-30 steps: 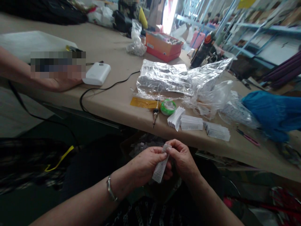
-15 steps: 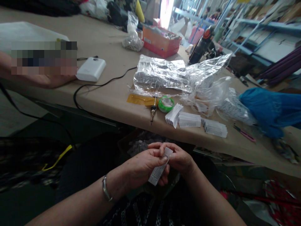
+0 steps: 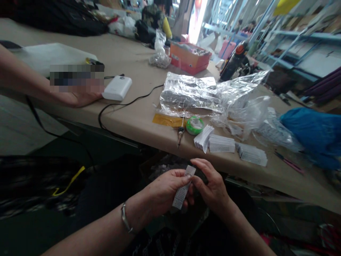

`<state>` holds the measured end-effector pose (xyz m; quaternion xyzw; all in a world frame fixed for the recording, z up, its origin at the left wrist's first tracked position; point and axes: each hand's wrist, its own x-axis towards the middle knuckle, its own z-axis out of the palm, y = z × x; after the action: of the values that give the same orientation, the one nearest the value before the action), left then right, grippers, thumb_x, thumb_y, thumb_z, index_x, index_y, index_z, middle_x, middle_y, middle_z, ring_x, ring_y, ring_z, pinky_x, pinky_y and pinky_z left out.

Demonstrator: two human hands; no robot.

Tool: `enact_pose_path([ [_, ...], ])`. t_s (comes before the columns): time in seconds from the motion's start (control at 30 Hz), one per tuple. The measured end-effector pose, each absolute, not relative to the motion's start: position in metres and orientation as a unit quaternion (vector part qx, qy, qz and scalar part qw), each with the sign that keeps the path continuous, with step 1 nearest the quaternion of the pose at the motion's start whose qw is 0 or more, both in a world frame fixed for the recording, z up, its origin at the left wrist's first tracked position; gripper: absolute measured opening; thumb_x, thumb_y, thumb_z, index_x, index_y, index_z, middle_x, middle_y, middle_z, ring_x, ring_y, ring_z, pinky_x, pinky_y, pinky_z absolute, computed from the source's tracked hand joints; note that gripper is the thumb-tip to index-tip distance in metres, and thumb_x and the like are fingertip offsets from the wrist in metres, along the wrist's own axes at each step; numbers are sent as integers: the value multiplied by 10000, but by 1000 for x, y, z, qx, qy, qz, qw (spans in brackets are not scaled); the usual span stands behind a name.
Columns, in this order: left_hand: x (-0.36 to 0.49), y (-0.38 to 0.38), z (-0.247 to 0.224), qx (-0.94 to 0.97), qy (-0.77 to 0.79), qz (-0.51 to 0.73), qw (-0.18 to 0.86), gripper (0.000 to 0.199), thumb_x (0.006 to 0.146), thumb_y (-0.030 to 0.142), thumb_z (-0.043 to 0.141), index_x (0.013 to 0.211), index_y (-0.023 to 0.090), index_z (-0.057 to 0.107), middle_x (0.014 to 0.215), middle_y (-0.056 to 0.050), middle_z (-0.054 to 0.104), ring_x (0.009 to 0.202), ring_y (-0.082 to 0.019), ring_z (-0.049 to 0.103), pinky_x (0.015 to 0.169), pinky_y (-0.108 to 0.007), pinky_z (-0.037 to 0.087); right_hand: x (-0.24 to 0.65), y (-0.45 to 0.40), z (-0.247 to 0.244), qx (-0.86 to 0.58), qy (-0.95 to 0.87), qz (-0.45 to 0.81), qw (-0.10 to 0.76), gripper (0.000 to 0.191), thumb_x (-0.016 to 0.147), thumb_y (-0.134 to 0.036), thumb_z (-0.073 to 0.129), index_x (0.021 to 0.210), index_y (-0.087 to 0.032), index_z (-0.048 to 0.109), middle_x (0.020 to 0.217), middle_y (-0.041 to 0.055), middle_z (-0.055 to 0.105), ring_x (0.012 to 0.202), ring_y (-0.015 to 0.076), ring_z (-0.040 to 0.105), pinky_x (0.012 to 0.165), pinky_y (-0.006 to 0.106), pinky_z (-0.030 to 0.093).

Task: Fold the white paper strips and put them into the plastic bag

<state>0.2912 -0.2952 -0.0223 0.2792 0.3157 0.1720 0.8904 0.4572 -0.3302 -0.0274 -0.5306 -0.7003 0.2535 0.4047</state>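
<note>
At the far left, another person's forearm is laid across the table, with a white power bank just beside its hand and a black cable trailing off the edge. Below the table edge, the left hand is seen with a bracelet at the wrist; its thumb and fingers are curled and pinched on a narrow white printed label strip. The strip is held between the two hands, in front of the left palm and just left of the right fingers. Its long axis runs steeply, tilted, the upper end pointing up and to the right, the lower end hanging down and to the left. The right hand is closed on the strip's upper end, fingertips meeting those of the left. On the table above, a soldering iron, a green tape roll and stacks of white labels are lain near the edge, with crumpled clear plastic behind and a blue bag at the right.
</note>
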Motion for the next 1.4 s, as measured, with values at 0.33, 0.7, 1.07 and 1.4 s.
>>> enact_pose_path([
  [0.33,289,-293,-24,274,324,183,887,221,776,335,652,813,124,600,593,-26,588,495,-111,560,468,-202,419,447,-329,-29,-532,-718,228,387,294,892,-253,493,1175,-203,554,1106,88,592,1040,220,559,917,358,453],
  [0.7,283,-291,-22,296,327,252,861,224,808,345,603,748,133,561,582,0,544,467,-100,528,454,-195,369,430,-307,-21,-556,-472,515,450,208,784,-345,646,750,-152,577,648,-21,555,570,90,489,533,189,404],
  [1.07,271,-267,-28,546,417,355,633,186,832,289,554,867,149,671,796,-21,657,746,-137,562,682,-216,427,419,-285,-23,-576,-504,446,464,161,726,-305,620,683,-157,578,610,-29,519,562,97,454,523,194,375],
  [1.4,272,-252,-18,639,457,390,481,176,835,229,524,760,155,665,687,0,652,642,-116,566,602,-188,423,416,-273,-30,-586,-558,364,462,132,768,-286,573,718,-165,593,638,-24,539,600,109,470,566,210,387],
])
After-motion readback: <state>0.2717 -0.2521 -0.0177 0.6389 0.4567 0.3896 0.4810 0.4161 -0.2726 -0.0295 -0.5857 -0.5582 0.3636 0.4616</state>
